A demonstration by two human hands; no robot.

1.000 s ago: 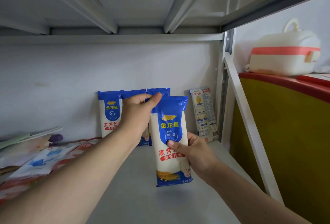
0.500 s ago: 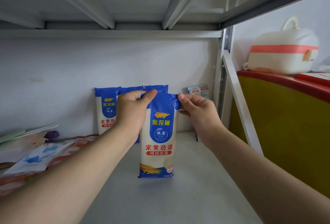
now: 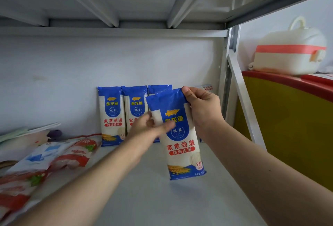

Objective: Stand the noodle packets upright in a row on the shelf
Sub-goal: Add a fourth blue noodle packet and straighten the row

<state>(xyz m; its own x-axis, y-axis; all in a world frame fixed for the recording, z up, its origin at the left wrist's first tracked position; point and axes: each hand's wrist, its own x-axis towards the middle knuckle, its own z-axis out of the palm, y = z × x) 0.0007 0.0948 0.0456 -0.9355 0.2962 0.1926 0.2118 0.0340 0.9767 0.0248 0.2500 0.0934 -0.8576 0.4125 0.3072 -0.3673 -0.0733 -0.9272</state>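
A blue-and-white noodle packet (image 3: pixel 182 146) stands tilted on the grey shelf (image 3: pixel 162 198), its foot on the board. My right hand (image 3: pixel 201 110) pinches its top right corner. My left hand (image 3: pixel 147 132), blurred, is in front of the packet's left side with fingers apart; I cannot tell whether it touches. Behind, two matching packets (image 3: pixel 111 115) (image 3: pixel 135 106) stand upright against the back wall. A third packet (image 3: pixel 159 88) shows only its top. Another packet (image 3: pixel 206 87) peeks out behind my right hand.
Red-and-white and blue-and-white bags (image 3: pixel 59 157) lie flat on the shelf's left side. The shelf's upright post and slanted brace (image 3: pixel 241 99) close the right end. Beyond it a white cooker (image 3: pixel 288 52) sits on a red-and-yellow cabinet (image 3: pixel 288 121).
My left hand let go of the packet's top and dropped lower along its left side. My right hand keeps the top corner, and the packet has tipped over to the right.
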